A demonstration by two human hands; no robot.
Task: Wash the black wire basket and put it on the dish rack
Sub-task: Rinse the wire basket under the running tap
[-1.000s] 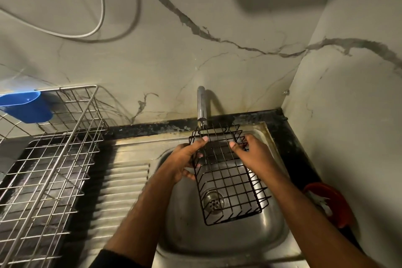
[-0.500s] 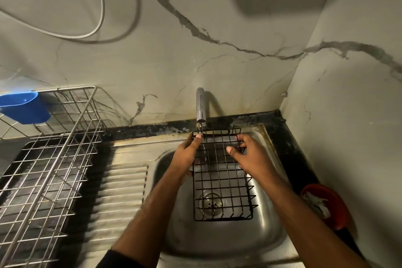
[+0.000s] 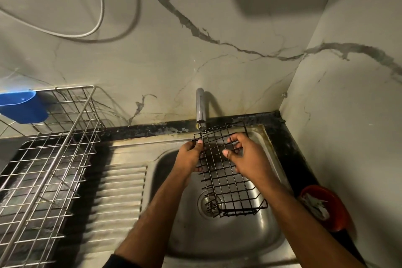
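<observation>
Black coated wire, welded into a rectangular grid, forms the wire basket point(image 3: 228, 172) held tilted over the steel sink point(image 3: 228, 243), its far end up at 12 o'clock just under the spout of the chrome tap point(image 3: 200, 106) and its near end low, over the round perforated drain point(image 3: 208, 203). The left hand point(image 3: 189, 156) has its grip closed on the basket's left edge, fingertips pinching the wire. The right hand point(image 3: 245, 156) has its grip curled over the right side, thumb and fingers hooked through the mesh.

At 9 o'clock from the bowl lies the sink's ribbed, brushed-steel draining board point(image 3: 121, 191). Farther out at 9 o'clock stands the dish rack point(image 3: 50, 159), a boxy frame of shiny thin steel rods, well apart from the basket. A smooth blue plastic cup holder point(image 3: 21, 106) hangs on the rack's far rim at 10 o'clock. At 4 o'clock, on the dark speckled desk point(image 3: 291, 150), sits a round red bowl point(image 3: 326, 209) with something pale inside. Glossy veined marble walls point(image 3: 174, 61) meet in the corner at 1 o'clock.
</observation>
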